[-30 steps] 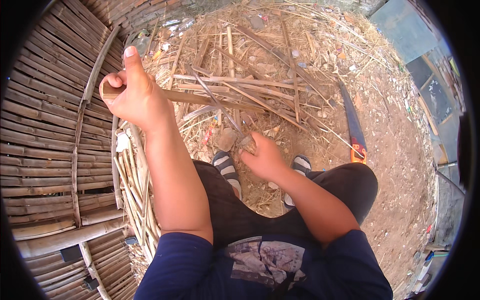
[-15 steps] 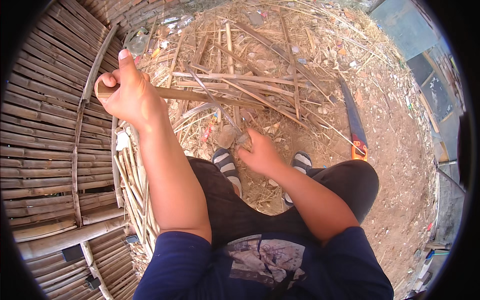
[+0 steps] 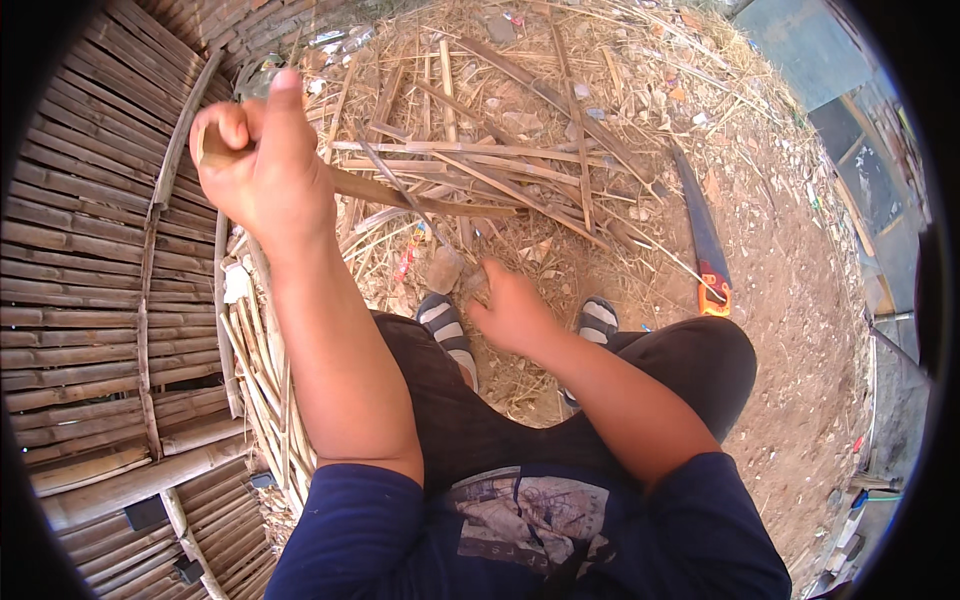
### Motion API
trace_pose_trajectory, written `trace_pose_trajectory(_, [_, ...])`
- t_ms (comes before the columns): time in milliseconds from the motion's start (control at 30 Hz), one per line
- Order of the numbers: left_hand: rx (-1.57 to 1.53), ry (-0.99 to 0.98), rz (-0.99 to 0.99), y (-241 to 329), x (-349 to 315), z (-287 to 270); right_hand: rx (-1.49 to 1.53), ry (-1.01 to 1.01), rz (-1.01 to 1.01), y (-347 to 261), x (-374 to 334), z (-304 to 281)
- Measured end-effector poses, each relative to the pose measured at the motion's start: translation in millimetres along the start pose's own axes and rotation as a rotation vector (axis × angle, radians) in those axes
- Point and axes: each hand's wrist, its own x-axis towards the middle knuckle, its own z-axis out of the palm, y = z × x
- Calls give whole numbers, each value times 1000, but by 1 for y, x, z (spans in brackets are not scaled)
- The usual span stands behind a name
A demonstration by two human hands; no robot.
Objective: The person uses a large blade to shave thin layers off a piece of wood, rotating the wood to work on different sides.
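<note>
- Clearly, the left hand (image 3: pixel 265 165) is wrapped around a wooden slat (image 3: pixel 465 209) near one end, thumb raised, beside the ground's (image 3: pixel 780 400) left edge, along the bamboo wall (image 3: pixel 90 300).
- From there the slat's long axis runs rightward, its other end lying beyond the right hand (image 3: pixel 510 310).
- That hand grips a long blade (image 3: pixel 386 167), pointing forward-left across the slat; whether they touch, I cannot tell.
- The left hand is nearer the slat, holding it.
</note>
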Motion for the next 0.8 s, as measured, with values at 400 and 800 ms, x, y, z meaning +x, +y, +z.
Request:
trace_pose_trajectory(400, [117,184,92,-6,3,-12,351,334,-221,-56,-19,-51])
trace_pose_trajectory(800, [151,316,121,-6,5,-12,286,36,4,-20,0,-35])
